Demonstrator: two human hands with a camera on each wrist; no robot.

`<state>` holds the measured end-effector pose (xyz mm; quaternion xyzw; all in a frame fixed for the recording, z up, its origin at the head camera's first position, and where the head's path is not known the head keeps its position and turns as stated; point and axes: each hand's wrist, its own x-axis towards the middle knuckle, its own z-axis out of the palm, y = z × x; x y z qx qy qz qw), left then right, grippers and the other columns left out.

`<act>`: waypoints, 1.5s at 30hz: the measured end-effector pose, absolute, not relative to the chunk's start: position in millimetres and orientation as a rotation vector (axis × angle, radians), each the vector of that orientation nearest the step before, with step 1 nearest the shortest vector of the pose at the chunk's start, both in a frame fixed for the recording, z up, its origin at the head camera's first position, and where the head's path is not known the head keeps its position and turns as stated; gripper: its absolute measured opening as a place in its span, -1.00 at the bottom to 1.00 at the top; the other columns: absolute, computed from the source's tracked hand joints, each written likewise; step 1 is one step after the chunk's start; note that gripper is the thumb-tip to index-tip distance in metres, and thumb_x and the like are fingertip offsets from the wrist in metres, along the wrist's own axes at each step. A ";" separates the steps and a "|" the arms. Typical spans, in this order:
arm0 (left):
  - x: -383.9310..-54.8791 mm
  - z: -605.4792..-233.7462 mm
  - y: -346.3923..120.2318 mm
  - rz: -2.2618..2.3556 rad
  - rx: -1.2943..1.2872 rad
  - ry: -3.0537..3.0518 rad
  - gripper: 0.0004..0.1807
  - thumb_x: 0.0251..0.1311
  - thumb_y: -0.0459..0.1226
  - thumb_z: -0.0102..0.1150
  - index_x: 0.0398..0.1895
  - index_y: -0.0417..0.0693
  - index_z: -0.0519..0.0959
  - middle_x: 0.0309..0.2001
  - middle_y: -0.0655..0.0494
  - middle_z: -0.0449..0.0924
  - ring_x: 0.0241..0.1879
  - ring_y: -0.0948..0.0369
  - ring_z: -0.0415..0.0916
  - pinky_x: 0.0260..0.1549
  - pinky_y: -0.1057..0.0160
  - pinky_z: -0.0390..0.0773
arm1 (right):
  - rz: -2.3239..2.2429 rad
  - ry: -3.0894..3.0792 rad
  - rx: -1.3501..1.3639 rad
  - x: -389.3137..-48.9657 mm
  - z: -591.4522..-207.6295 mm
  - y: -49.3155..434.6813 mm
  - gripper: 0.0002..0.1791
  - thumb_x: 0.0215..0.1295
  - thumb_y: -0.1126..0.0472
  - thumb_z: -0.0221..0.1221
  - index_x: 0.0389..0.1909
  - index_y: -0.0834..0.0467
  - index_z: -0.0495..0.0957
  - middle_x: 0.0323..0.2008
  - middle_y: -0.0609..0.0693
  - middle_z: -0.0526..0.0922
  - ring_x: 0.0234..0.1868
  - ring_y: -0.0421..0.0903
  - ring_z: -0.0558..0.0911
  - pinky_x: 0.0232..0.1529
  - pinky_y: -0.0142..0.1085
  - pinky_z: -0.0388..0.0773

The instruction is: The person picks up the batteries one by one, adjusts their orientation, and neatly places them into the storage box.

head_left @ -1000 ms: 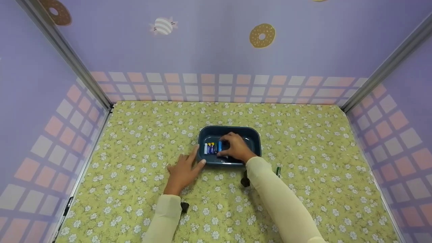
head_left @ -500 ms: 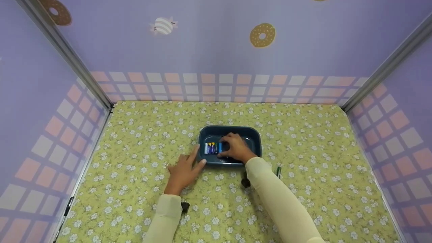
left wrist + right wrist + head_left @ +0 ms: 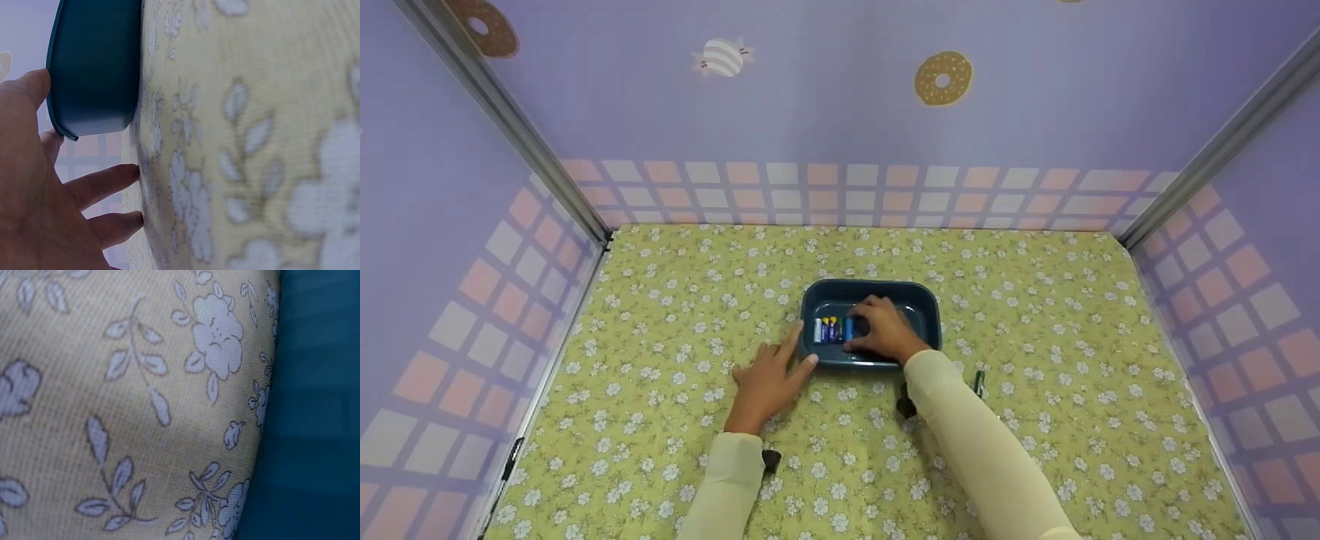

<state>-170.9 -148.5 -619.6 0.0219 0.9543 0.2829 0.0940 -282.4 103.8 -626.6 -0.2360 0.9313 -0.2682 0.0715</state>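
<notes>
My right hand [image 3: 887, 328] reaches into a dark teal plastic basin [image 3: 872, 364] and pinches a blue battery [image 3: 849, 328] between thumb and fingers. To the left of that battery, a row of upright-lying batteries sits on the basin floor: a white one [image 3: 818, 331], two purple ones with yellow ends [image 3: 829, 330], and a dark one [image 3: 840, 330]. My left hand [image 3: 769, 379] is spread at the basin's left side, its thumb and index fingertip at the rim. In the left wrist view, other fingers [image 3: 101, 183] reach down to the cloth. The right wrist view shows only the basin wall [image 3: 315, 416] and cloth.
A green battery [image 3: 979, 382] lies on the floral cloth [image 3: 690, 300] right of the basin, beside my right sleeve [image 3: 982, 442]. Purple panels [image 3: 825, 112] with a checkered band enclose the back and both sides.
The blue battery sits very slightly lower in the head view, still between my right fingers. My left hand and the basin stay in place.
</notes>
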 end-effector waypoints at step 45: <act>-170.4 -619.3 -147.2 0.868 0.038 2.833 -0.10 0.28 0.55 -0.31 0.63 0.64 -0.17 0.54 -0.14 0.24 0.49 -0.27 0.22 0.21 -0.73 -0.15 | -1.153 2.703 -0.758 -275.7 -577.0 143.3 -0.28 0.25 -0.24 0.37 0.31 0.09 0.54 0.17 0.09 0.58 0.18 0.11 0.60 0.22 0.05 0.56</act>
